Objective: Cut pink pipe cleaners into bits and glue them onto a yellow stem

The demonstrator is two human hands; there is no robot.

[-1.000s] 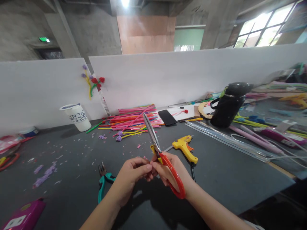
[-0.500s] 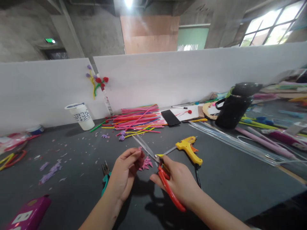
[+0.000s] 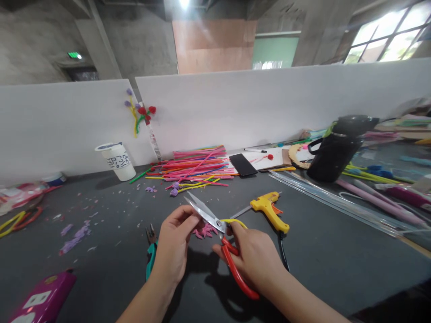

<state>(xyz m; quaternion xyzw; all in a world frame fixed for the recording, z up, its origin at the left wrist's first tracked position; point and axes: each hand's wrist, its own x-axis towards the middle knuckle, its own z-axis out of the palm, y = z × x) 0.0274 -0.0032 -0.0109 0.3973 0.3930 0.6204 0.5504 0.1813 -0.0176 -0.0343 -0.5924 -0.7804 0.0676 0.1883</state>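
My right hand (image 3: 256, 255) grips red-handled scissors (image 3: 218, 233), their silver blades closed and pointing up and to the left. A bent yellow piece shows beside the scissors' pivot. My left hand (image 3: 175, 246) is pinched on a small pink fuzzy piece (image 3: 204, 231) right under the blades. Both hands hover just above the dark grey table (image 3: 101, 269).
Teal pliers (image 3: 150, 255) lie left of my left hand. A yellow glue gun (image 3: 269, 208) lies right of the scissors. Further back are a pile of coloured pipe cleaners (image 3: 195, 168), a black phone (image 3: 243, 164), a white cup (image 3: 116, 160) and a black jug (image 3: 333, 148). Purple scraps litter the left.
The scissors swung down from pointing up and away to pointing left over the pink piece. My hands parted a little, then the blades came back close to my left fingers.
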